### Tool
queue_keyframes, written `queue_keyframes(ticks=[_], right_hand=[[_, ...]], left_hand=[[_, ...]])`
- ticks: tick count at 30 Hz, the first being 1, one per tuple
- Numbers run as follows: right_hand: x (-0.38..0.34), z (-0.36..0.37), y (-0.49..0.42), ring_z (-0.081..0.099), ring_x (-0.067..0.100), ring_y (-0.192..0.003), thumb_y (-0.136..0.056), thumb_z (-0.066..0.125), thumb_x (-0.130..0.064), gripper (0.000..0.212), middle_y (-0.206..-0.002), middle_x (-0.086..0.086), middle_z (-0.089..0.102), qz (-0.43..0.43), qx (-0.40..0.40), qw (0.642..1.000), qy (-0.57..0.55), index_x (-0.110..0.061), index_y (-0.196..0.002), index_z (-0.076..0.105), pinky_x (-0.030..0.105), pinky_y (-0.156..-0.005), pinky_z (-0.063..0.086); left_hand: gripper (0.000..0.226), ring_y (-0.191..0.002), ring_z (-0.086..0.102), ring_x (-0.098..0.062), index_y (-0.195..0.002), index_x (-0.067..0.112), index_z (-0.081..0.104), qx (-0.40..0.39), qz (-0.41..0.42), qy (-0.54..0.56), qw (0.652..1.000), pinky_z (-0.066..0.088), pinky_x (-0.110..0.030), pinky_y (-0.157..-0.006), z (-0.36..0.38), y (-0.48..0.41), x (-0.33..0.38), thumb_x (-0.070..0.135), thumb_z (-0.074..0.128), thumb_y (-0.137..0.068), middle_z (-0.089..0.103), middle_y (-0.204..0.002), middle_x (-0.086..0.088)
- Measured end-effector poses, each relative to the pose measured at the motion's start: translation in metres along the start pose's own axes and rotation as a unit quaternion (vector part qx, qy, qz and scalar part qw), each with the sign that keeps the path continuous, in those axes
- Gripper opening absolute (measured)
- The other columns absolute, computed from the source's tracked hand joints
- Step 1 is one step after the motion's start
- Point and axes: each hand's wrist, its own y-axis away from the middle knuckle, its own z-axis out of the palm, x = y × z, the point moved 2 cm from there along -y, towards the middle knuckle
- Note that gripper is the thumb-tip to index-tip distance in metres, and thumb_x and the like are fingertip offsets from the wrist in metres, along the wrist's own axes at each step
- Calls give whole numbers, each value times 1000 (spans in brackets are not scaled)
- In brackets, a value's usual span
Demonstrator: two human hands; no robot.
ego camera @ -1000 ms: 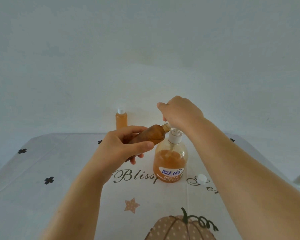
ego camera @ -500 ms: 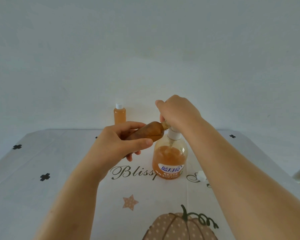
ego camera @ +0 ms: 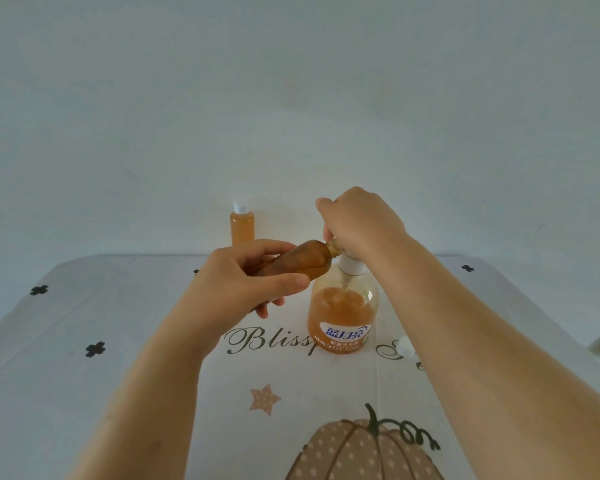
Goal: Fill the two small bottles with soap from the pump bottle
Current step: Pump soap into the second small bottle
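Head view: filling under way at the bench (ego camera: 66, 323). Gripped in the left hand (ego camera: 236, 289), fingers and thumb curled round it, an uncapped small bottle (ego camera: 300, 261), tilted nearly flat with its mouth at the spout of the pump bottle (ego camera: 342, 317), likely so soap runs straight in. Closed over the pump's top, the right hand (ego camera: 357, 223), seemingly pressing down; spout itself hidden beneath. Near the far edge, well clear of the work, a second small bottle (ego camera: 242, 226), capped, upright and apparently filled. Beside the pump bottle, a loose white cap (ego camera: 404, 346), probably waiting for the held bottle.
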Motion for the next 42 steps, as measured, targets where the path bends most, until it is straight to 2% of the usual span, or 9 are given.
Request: queue_keyframes(ticks=[6, 9, 18, 24, 28, 34, 38, 42], right_hand=[[-8, -14, 1, 63, 21, -69, -99, 42, -36, 38, -85, 2, 72, -25, 6, 998, 55, -13, -92, 72, 30, -62, 45], [-7, -12, 1, 58, 20, -63, -98, 42, -34, 39, -77, 1, 67, 0, -13, 999, 37, -12, -93, 74, 30, -62, 45], [-6, -10, 1, 59, 20, -66, -98, 40, -35, 41, -73, 0, 65, 2, -10, 1000, 11, -12, -92, 73, 30, -61, 44], [0, 1, 1, 63, 24, -77, -99, 39, -31, 39, -86, 5, 69, -4, -23, 1000, 12, -11, -95, 72, 34, -71, 49], [2, 0, 1, 59, 21, -69, -99, 38, -37, 43, -82, 3, 66, -1, -24, 1000, 3, -12, -94, 73, 30, -60, 41], [2, 1, 0, 59, 21, -69, -99, 39, -38, 44, -84, 4, 68, 3, -21, 1000, -4, -11, -94, 73, 30, -61, 42], [-1, -5, 0, 60, 20, -69, -98, 42, -38, 41, -79, 1, 65, 3, -30, 1000, -6, -12, -92, 74, 31, -64, 44], [-3, -12, 0, 66, 22, -77, -96, 46, -38, 39, -81, -1, 67, 5, -48, 999, -12, -13, -91, 75, 34, -74, 51]], left_hand=[[31, -61, 64, -11, -104, 23, 74, 8, 14, 12, 1000, 48, -19, -52, 2, 1, 2, 15, 81, -74, 71, -73, 2], [30, -60, 63, -10, -102, 24, 75, 6, 17, 15, 1000, 47, -19, -52, 2, 1, 2, 15, 80, -74, 70, -70, 3], [30, -61, 63, -9, -101, 26, 75, 4, 15, 10, 1000, 47, -19, -53, 1, -1, -1, 16, 81, -74, 70, -71, 3], [30, -62, 63, -9, -100, 28, 74, 2, 3, 1, 1000, 50, -20, -56, 0, -3, -6, 14, 80, -74, 70, -71, 4], [30, -63, 64, -9, -100, 28, 75, 0, 7, 2, 1000, 51, -22, -57, 2, -2, -4, 13, 80, -75, 71, -72, 3], [30, -62, 63, -8, -99, 28, 75, 3, 8, 2, 1000, 49, -20, -54, 2, -2, -4, 13, 80, -74, 70, -69, 4], [31, -61, 62, -8, -101, 26, 75, 0, 11, 9, 1000, 47, -18, -51, 1, -1, -2, 12, 80, -75, 69, -69, 4], [31, -64, 65, -11, -102, 27, 75, 0, 16, 10, 1000, 50, -20, -54, 1, 0, -2, 14, 81, -74, 72, -74, 2]])
